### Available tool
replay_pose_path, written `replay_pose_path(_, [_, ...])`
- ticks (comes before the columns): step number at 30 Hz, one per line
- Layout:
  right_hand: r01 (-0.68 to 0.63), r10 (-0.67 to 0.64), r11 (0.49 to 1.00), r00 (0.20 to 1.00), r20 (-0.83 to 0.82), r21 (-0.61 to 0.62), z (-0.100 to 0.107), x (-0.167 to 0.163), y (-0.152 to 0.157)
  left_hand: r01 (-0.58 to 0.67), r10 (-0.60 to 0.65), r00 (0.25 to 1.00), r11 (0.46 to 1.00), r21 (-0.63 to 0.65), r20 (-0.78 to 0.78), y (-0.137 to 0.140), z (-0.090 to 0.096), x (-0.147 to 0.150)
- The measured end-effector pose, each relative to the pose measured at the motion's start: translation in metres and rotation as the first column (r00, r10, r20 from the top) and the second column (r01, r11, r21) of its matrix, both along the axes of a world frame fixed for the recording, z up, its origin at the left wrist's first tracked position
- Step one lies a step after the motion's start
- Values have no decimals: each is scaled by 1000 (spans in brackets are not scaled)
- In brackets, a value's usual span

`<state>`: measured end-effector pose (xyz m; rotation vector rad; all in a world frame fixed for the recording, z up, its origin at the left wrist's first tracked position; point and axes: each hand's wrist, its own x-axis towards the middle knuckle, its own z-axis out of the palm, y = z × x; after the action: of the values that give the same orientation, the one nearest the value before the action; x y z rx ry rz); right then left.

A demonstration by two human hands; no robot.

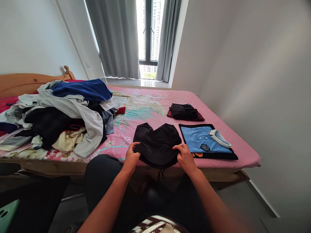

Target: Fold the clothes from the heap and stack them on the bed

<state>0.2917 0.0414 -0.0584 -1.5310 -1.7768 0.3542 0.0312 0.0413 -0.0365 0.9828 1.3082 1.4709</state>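
Note:
A pair of black shorts (157,142) lies spread at the near edge of the bed, its waistband toward me and the two legs pointing away. A dark drawstring (160,174) hangs below the waistband. My left hand (132,157) pinches the waistband's left end between thumb and fingers. At the right end, my right hand (185,157) pinches the same waistband. Just right of the shorts sits a folded light blue polo shirt (199,139) with a white collar and a dark badge, on top of black folded cloth.
A large heap of loose clothes (73,113) covers the bed's left side. Folded black garments (183,111) lie on a red checked one at the back right. The pink bedsheet (243,149) reaches the bed's right edge. A green phone (8,213) is at the lower left.

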Motion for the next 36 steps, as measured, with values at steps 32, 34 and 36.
replay_pose_path(32, [22,-31,983,999,45,182,208,30,12,163,-169,985,967,194,14,21,157,-11])
replay_pose_path(34, [-58,59,990,998,-9,126,230,36,12,230,-197,968,945,235,-154,19,181,-15])
replay_pose_path(36, [-77,76,997,997,18,31,242,43,19,319,-230,874,936,149,-428,26,197,-24])
